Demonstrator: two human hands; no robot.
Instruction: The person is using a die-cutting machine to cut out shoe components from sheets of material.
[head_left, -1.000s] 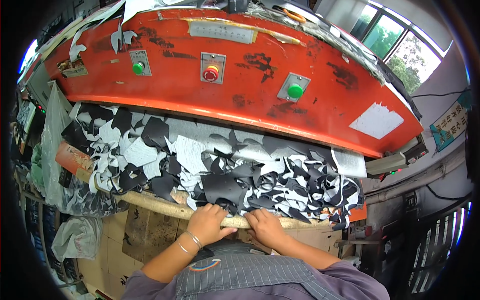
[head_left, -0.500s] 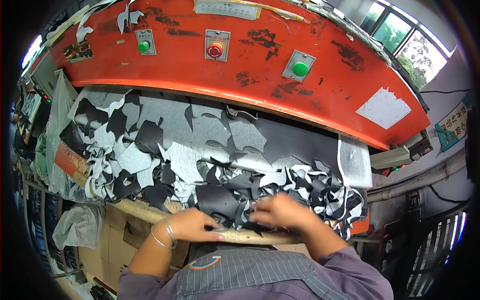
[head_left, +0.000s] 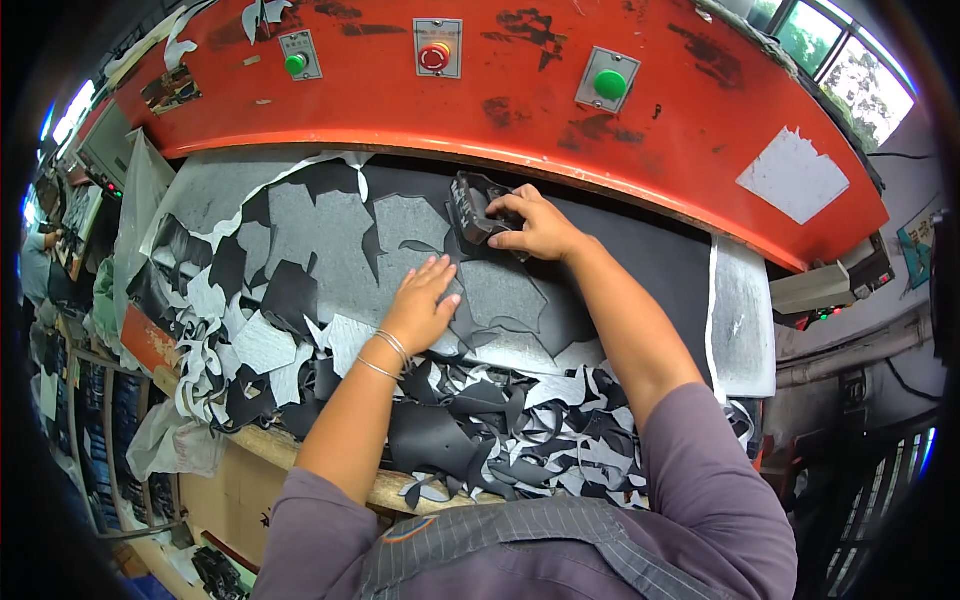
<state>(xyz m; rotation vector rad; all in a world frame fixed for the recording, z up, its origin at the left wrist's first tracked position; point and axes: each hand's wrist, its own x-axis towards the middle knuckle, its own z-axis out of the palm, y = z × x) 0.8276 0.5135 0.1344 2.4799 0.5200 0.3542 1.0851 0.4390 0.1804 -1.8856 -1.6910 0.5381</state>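
Observation:
My right hand (head_left: 535, 225) grips a dark metal cutting die (head_left: 466, 208) by its side, its fingers hooked over the rim. The die rests on the dark sheet material (head_left: 640, 250) below the red machine beam. My left hand (head_left: 425, 305) lies flat with fingers stretched out, pressing on the sheet just left of and nearer than the die. Shaped holes cut through the sheet (head_left: 335, 240) show the grey bed beneath, left of the die and around my left hand.
Black and white offcuts (head_left: 530, 430) pile along the near edge over a wooden rail (head_left: 385, 490). The red beam (head_left: 520, 100) spans the far side, with two green buttons (head_left: 610, 84) and a red stop button (head_left: 434, 57). A clear plastic sheet (head_left: 150, 200) hangs at left.
Both hands have moved away from the near edge onto the sheet. My right hand now holds the cutting die near the beam; my left hand lies flat. The view has shifted slightly.

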